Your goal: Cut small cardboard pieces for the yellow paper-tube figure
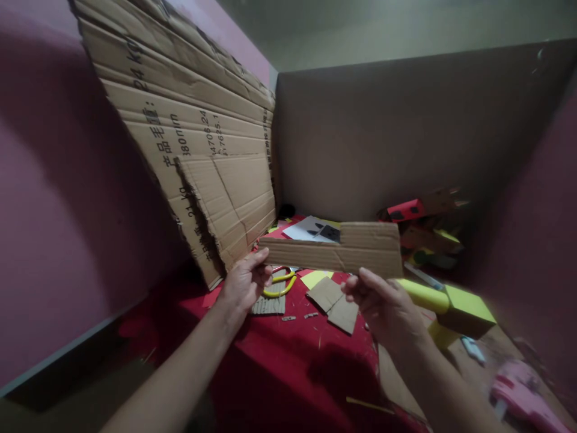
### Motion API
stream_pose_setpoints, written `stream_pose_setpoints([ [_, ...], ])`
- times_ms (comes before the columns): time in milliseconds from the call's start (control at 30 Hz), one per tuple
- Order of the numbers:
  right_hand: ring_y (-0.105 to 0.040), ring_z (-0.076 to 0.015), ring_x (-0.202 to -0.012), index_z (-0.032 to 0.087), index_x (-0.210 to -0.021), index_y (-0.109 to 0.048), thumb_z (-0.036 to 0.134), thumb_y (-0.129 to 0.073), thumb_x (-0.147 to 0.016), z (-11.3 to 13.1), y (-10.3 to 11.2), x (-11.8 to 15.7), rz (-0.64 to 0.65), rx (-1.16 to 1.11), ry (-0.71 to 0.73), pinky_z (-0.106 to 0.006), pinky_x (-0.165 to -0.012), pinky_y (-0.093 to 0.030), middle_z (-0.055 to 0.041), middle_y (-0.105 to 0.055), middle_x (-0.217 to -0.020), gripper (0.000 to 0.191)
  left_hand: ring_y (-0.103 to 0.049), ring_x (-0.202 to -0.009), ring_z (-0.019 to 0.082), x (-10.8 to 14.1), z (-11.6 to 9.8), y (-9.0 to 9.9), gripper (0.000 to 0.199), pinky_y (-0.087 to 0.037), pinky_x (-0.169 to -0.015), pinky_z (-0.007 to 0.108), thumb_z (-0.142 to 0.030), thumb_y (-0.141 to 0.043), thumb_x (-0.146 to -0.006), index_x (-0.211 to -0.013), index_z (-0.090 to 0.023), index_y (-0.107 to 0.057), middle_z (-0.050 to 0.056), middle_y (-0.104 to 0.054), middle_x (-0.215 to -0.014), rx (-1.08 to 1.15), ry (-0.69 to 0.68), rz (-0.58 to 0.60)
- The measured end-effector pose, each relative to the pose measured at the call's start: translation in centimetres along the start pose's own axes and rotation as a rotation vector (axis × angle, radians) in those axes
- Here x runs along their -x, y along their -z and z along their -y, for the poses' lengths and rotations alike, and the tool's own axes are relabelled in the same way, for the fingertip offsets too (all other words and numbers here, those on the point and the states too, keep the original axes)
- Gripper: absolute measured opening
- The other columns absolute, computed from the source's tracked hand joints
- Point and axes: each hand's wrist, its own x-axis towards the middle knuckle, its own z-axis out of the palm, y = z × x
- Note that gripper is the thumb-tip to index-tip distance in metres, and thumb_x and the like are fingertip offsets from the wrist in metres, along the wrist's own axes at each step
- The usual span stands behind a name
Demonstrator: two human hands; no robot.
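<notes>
A long strip of corrugated cardboard [306,255], with a wider block at its right end, is held level above a red cloth. My left hand [247,279] pinches its narrow left end between thumb and fingers. At the lower edge of the wider part, my right hand [383,300] grips it with the thumb in front. Below the strip lie yellow-handled scissors [280,293], partly hidden by it and by my left hand. Two small cardboard pieces [331,297] rest on the cloth between my hands.
A big printed cardboard sheet [225,132] leans against the left wall. White paper with dark shapes [300,230] lies behind the strip. At right are a yellow box shape with a tube [469,310], a pink glue gun [518,391] and red-and-cardboard shapes [406,210]. Scraps dot the red cloth [279,373].
</notes>
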Motion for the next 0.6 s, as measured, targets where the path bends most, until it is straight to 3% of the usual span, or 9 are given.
stream_pose_setpoints([
  [67, -0.062, -0.0148, -0.052, 0.014, -0.063, -0.067, 0.030, -0.078, -0.061, -0.6, -1.3, -0.4, 0.026, -0.013, 0.037, -0.024, -0.046, -0.047, -0.0028, -0.067, -0.059, 0.019, -0.046, -0.032, 0.007, 1.0, 0.9, -0.1, 0.024, -0.034, -0.030, 0.016, -0.034, -0.068, -0.070, -0.071, -0.017, -0.051, -0.006, -0.052, -0.046, -0.084, -0.012, 0.083],
  [233, -0.057, -0.0127, -0.051, 0.013, -0.072, -0.068, 0.030, -0.069, -0.074, -3.2, -3.7, -0.6, 0.182, 0.268, 0.043, -0.026, -0.051, -0.046, -0.0015, -0.064, -0.058, 0.017, -0.049, -0.033, 0.011, 3.3, 2.6, -1.0, 0.044, -0.035, -0.029, 0.021, -0.058, -0.060, -0.070, -0.073, -0.015, -0.055, 0.002, -0.060, -0.052, -0.407, 0.010, 0.347],
  [333, -0.059, -0.0150, -0.055, 0.013, -0.073, -0.069, 0.029, -0.070, -0.071, -3.4, -3.5, -0.5, 0.100, 0.262, 0.055, -0.026, -0.050, -0.047, -0.0033, -0.067, -0.063, 0.017, -0.054, -0.038, 0.017, 2.3, 1.8, -0.3, 0.054, -0.037, -0.032, 0.025, -0.065, -0.044, -0.078, -0.072, -0.013, -0.058, 0.009, -0.063, -0.057, -0.678, -0.011, 0.424],
  [400, -0.059, -0.0152, -0.052, 0.012, -0.068, -0.068, 0.028, -0.073, -0.068, -3.0, -3.0, -0.5, 0.030, 0.208, 0.054, -0.026, -0.047, -0.047, -0.0032, -0.067, -0.059, 0.017, -0.061, -0.054, 0.019, 0.5, 1.0, 0.7, 0.051, -0.043, -0.043, 0.026, -0.059, -0.036, -0.084, -0.085, -0.013, -0.060, 0.011, -0.066, -0.071, -0.865, -0.121, 0.373],
  [467, -0.060, -0.0152, -0.048, 0.011, -0.064, -0.067, 0.027, -0.075, -0.064, -2.6, -2.5, -0.5, 0.000, 0.150, -0.001, -0.025, -0.043, -0.046, -0.0035, -0.066, -0.055, 0.018, -0.062, -0.082, 0.024, -1.5, 0.6, 1.7, 0.033, -0.047, -0.066, 0.031, -0.045, -0.055, -0.079, -0.094, -0.017, -0.061, 0.011, -0.065, -0.089, -1.071, -0.252, 0.330],
  [600, -0.060, -0.0156, -0.043, 0.011, -0.065, -0.066, 0.025, -0.079, -0.056, -2.6, -2.1, -0.5, -0.048, 0.080, -0.083, -0.023, -0.037, -0.044, -0.0025, -0.066, -0.053, 0.021, -0.051, -0.106, 0.033, -4.0, 1.4, 2.3, 0.027, -0.037, -0.091, 0.042, -0.018, -0.065, -0.066, -0.093, -0.016, -0.062, 0.014, -0.062, -0.100, -1.433, -0.372, 0.350],
])
